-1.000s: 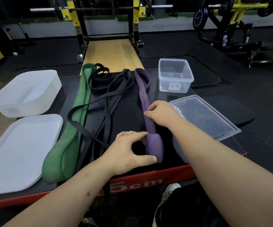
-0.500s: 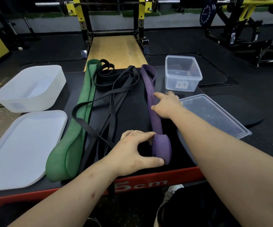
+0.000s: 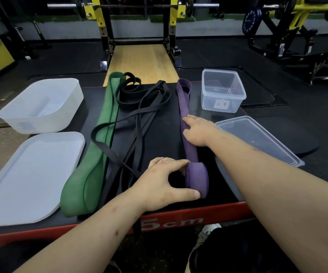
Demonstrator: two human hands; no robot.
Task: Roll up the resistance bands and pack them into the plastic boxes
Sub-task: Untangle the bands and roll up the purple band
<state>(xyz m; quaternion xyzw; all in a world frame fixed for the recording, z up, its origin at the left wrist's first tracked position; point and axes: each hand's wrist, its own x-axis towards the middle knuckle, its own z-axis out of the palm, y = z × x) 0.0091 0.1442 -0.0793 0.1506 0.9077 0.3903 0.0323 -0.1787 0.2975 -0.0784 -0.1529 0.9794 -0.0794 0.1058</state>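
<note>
Your left grip (image 3: 165, 180) is clamped on the rolled end (image 3: 197, 178) of the purple band (image 3: 184, 107), thumb under the near side and fingers curled over the top. Your right grip (image 3: 197, 131) lies flat with its fingers apart, pressing the straight length of the band onto the worktop (image 3: 165, 134).

Compared with a second ago, your right grip has slid further up the band, so more bare strip shows between it and the roll. The left grip and the roll look unchanged.

The roll sits low in the frame, near the red front edge (image 3: 228, 211) of the worktop. The band runs from it up to centre frame, ending just left of the clear box (image 3: 238, 103). The clear lid (image 3: 257, 138) lies just right of your right grip, its near corner hidden under your forearm.

Left of the purple band there is a strip of bare worktop, then the tangled black bands (image 3: 145, 115), then the green band (image 3: 100, 144) touching them. The white tub (image 3: 41, 123) and white lid (image 3: 31, 174) fill the left of the frame.
</note>
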